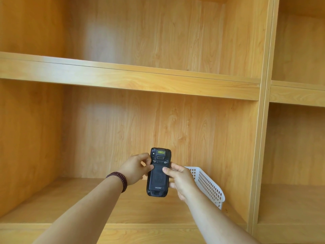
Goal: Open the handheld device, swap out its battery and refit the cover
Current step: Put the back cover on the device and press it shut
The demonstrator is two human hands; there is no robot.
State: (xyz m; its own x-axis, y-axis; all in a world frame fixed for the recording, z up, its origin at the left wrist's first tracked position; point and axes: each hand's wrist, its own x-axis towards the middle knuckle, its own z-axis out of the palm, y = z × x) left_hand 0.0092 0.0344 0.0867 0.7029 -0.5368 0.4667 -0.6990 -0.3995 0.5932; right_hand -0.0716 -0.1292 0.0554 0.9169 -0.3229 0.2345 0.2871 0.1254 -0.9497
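A black handheld device [159, 180] is held upright in front of the lower shelf, its back facing me. The back cover [158, 182], marked "urovo", sits closed on it, and a small yellow label shows near the top. My left hand [135, 169] grips the device's left edge, thumb pressed on the upper left of the cover. My right hand [181, 180] holds the right edge, thumb resting on the cover's upper right. No battery is visible.
A white perforated plastic basket [209, 185] stands on the wooden shelf board [70, 199] behind my right hand; its contents are hidden. Wooden shelving surrounds the scene, with a vertical divider [258, 155] to the right. A dark bead bracelet [119, 179] is on my left wrist.
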